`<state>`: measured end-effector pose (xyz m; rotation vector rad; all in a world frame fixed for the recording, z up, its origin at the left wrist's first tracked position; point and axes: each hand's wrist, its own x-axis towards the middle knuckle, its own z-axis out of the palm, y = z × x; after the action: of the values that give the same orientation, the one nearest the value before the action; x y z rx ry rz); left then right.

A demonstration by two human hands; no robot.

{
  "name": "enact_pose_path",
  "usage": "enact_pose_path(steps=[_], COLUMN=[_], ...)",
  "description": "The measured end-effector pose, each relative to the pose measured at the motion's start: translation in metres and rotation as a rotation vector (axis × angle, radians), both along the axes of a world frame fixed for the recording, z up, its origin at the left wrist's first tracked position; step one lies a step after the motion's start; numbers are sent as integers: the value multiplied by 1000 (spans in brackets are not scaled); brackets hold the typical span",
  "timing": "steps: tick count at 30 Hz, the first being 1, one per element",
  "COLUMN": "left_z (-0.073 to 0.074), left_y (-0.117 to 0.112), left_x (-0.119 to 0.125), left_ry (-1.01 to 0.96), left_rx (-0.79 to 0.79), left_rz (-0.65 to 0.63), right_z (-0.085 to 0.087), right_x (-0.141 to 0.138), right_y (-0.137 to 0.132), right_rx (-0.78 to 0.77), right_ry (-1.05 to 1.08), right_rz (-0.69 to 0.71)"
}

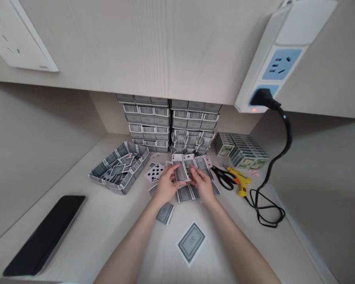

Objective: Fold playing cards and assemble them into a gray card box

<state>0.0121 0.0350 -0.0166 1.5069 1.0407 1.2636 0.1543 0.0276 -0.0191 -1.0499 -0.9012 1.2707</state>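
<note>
My left hand (pixel 165 184) and my right hand (pixel 201 184) meet over the middle of the desk, both closed on a small bundle of grey-backed playing cards (pixel 182 172) held between them. Beneath the hands lie more cards in overlapping rows (pixel 187 193), some face up at the far side (pixel 195 159). A fan of face-up spade cards (pixel 154 172) lies just left of my left hand. Two face-down cards rest nearer me, one (pixel 165 213) by my left wrist and one (pixel 191 242) between my forearms.
A tray made of cards (pixel 106 177) with loose cards in it stands at the left. Stacked card trays (pixel 168 124) fill the back. Card boxes (pixel 242 150), black scissors (pixel 223 177), a yellow glue gun (pixel 239 182) with black cable (pixel 266 209) lie right. A dark phone (pixel 45 234) lies near left. A power strip (pixel 279 55) hangs above.
</note>
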Motion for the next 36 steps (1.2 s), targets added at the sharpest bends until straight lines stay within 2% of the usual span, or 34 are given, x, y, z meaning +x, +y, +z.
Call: enact_pose_path(steps=[5,9,15,21,36], left_z=[8,8,2,3,3], left_y=[-8,-9,-7,-7,-10], left_x=[-1,-2,-3,-4,0], left_ry=[358,479,535,553,525], left_rx=[230,262,222,233,223], left_rz=[38,69,93,96,67], right_z=[2,5,11,9,5], right_x=[0,0,2,2,-1], right_y=[-1,-2,-3,-2,-1], right_rx=[-24,-58,-103,-111,-95], right_ry=[-48,-49,-21,-2,-77], right_rz=[33,44,87,109,9])
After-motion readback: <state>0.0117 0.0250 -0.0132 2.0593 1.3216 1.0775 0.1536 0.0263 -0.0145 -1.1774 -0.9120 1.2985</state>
